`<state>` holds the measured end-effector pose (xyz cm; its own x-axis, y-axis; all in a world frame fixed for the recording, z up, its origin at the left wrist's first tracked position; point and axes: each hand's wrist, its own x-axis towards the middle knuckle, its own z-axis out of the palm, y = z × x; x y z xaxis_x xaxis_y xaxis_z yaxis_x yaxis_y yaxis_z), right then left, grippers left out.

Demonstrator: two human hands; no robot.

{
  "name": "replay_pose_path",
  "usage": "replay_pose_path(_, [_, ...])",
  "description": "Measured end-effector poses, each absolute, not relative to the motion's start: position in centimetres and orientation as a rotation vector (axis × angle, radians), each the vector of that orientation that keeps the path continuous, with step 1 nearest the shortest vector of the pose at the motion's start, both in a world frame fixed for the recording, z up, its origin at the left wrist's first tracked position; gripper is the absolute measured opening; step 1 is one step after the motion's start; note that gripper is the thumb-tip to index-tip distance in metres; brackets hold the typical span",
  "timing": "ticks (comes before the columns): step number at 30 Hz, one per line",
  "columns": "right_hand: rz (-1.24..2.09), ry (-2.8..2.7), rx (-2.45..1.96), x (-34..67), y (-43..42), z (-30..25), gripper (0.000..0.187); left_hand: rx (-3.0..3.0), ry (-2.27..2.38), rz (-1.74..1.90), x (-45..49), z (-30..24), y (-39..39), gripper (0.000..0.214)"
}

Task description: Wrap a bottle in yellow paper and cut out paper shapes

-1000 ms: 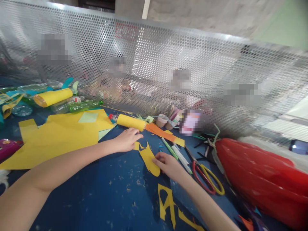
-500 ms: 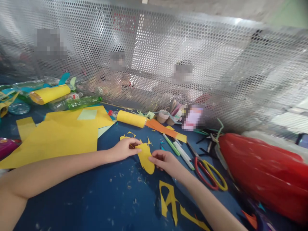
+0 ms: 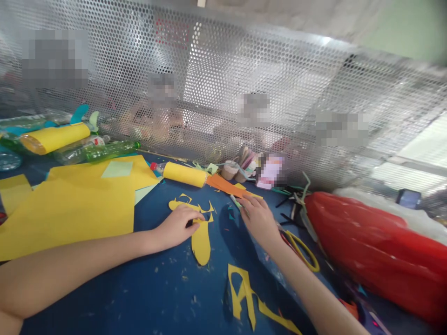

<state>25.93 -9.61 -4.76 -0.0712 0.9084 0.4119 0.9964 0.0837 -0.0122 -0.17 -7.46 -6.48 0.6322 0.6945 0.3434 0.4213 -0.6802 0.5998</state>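
My left hand (image 3: pixel 181 225) is at the upper end of a yellow paper cutout (image 3: pixel 201 245), its thumb and fingers closed at that edge. The cutout has a rounded lower end and sits at the blue tabletop. Behind my left hand lie another rounded yellow piece (image 3: pixel 174 204) and thin yellow scraps (image 3: pixel 211 208). My right hand (image 3: pixel 256 216) is stretched palm down over the pens, fingers extended. The tip of a green marker (image 3: pixel 235 202) shows beside its fingers; the other pens are hidden under it. Scissors (image 3: pixel 305 251) with red and yellow handles lie partly behind my right wrist.
Yellow sheets (image 3: pixel 87 209) cover the left side. A yellow-wrapped bottle (image 3: pixel 185 174), an orange strip (image 3: pixel 226 185) and a phone (image 3: pixel 271 171) lie towards the perforated metal screen (image 3: pixel 209 70). A red plastic bag (image 3: pixel 370 251) bulges at right. Cut yellow offcuts (image 3: pixel 240 291) lie in front.
My right hand has let go of the yellow cutout and moved up and right over the pens. The cutout has come down and turned more upright, with my left hand still at its top.
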Motion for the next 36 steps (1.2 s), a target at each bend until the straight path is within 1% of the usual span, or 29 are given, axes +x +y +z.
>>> replay_pose_path(3, [-0.545,-2.095,-2.06,27.3,-8.1,-4.6,0.029,2.407,0.885,0.796,-0.1,-6.7,-7.3,0.025])
replay_pose_path(7, [-0.583,-2.114,-2.163,27.7,-6.4,-4.2,0.035,2.393,0.903,0.819,-0.1,-6.9,-7.3,0.026])
replay_pose_path(12, [-0.592,-2.024,-2.218,27.6,-5.5,-3.5,0.021,2.401,0.877,0.85,-0.1,-7.2,-7.2,0.025])
replay_pose_path(17, [-0.643,-1.735,-2.259,28.2,-5.8,-1.9,0.026,2.412,0.871,0.898,0.0,-7.6,-7.0,0.027])
replay_pose_path(20, [-0.625,-1.564,-2.148,28.7,-6.2,-0.7,0.024,2.406,0.858,0.913,0.0,-7.9,-6.9,0.033])
replay_pose_path(23, [-0.583,-1.556,-1.968,28.2,-7.1,-0.4,0.017,2.404,0.872,0.918,-0.1,-8.1,-6.9,0.03])
replay_pose_path(28, [-0.704,-1.886,-1.766,24.6,-9.6,-2.6,0.014,2.398,0.904,0.949,-0.1,-7.8,-7.2,0.022])
replay_pose_path(32, [-0.747,-2.188,-1.614,21.8,-11.2,-4.8,0.016,2.361,0.906,0.983,-0.1,-7.6,-7.2,0.018])
replay_pose_path(34, [-0.756,-2.239,-1.557,21.1,-11.5,-5.3,0.016,2.313,0.92,0.983,-0.1,-7.5,-7.2,0.019])
replay_pose_path(36, [-0.75,-2.243,-1.506,20.7,-11.9,-5.4,0.016,2.25,0.942,0.948,-0.2,-7.2,-7.3,0.024])
